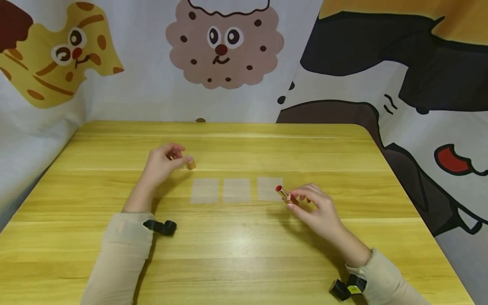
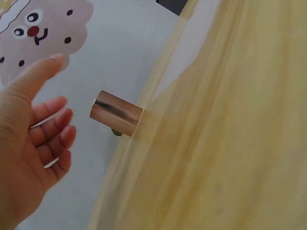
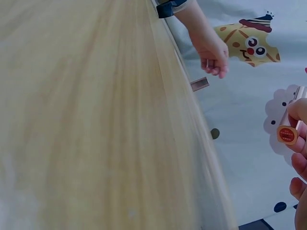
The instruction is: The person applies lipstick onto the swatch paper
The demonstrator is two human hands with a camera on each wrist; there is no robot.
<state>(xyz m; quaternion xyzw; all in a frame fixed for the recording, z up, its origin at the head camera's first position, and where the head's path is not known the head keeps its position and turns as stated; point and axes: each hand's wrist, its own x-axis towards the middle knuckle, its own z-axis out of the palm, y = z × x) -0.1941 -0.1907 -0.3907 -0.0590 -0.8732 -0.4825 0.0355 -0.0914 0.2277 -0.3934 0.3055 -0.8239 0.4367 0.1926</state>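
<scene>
- Sleeves, beige, two: the right sleeve point(image 1: 390, 275) and the left sleeve point(image 1: 118, 250), each with a black wrist device point(image 1: 164, 228) at its cuff.
- Right hand point(image 1: 320, 212): grip pinching the lipstick between thumb and fingers.
- Lipstick point(image 1: 283, 193): metallic tube, red bullet exposed, held tilted in front of the right-hand square; reddish label on the base, in the right wrist view.
- Left hand point(image 1: 162, 163): grip relaxed, thumb apart from the lightly bent fingers, holding nothing.
- Lipstick cap point(image 2: 116, 113): rose-gold, upright on the surface, just beside the left hand, a gap between them in the left wrist view.
- Squares, pale, three point(image 1: 236, 189): flat, in a row.
- Surface point(image 1: 213, 262): yellowish wood grain.
- Cloth backdrop point(image 1: 145, 84): white, cartoon-printed, behind the surface.
</scene>
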